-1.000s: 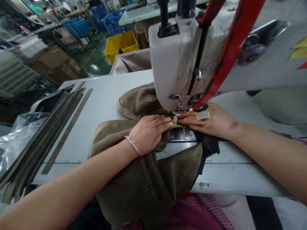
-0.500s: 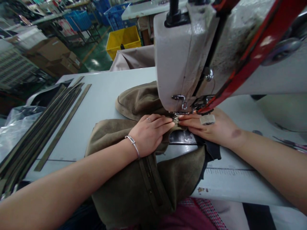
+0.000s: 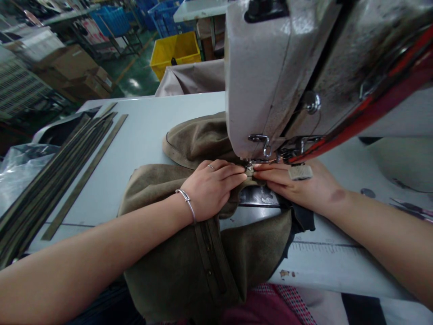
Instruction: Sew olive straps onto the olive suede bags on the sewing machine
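An olive-brown suede piece point(image 3: 189, 253) with a zipper point(image 3: 209, 262) sewn into it lies over the table's front edge and runs under the sewing machine head point(image 3: 270, 76). My left hand point(image 3: 211, 189) lies flat on the suede, fingers stretched toward the presser foot point(image 3: 249, 168). My right hand point(image 3: 301, 185) presses the material down from the other side, fingers straight and close together. The fingertips of both hands nearly meet at the presser foot. A dark lining point(image 3: 301, 216) shows under my right wrist.
Several long olive strips point(image 3: 64, 171) lie in a bundle on the left of the pale table point(image 3: 149, 131), beside a clear plastic bag point(image 3: 16, 171). Behind are cardboard boxes point(image 3: 74, 72), a yellow crate point(image 3: 174, 49) and blue crates point(image 3: 111, 20).
The view has moved closer to the machine head, which now fills more of the frame. Both hands stay at the presser foot; the suede has hardly shifted.
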Motion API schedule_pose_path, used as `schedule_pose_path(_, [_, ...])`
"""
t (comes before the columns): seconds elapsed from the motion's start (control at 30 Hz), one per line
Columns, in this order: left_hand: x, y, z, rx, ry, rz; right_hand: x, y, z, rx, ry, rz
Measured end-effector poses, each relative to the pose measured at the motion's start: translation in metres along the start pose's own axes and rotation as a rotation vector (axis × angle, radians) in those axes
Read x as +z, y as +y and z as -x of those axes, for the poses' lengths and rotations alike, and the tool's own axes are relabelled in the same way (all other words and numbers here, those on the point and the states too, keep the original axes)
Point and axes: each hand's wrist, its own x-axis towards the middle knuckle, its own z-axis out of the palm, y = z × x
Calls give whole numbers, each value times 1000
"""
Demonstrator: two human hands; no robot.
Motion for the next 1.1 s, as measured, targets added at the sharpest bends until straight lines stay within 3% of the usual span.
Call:
schedule_pose_path(0.17, [1, 0, 0, 2, 9, 5, 2, 2, 2, -51, -23, 28])
schedule_pose_path(0.67, [5, -4, -2, 12, 48, -27, 7, 7, -3, -113, 85, 68])
schedule_pose_path(1.1, [5, -8, -8, 12, 59, -36, 10, 12, -4, -41, 117, 123])
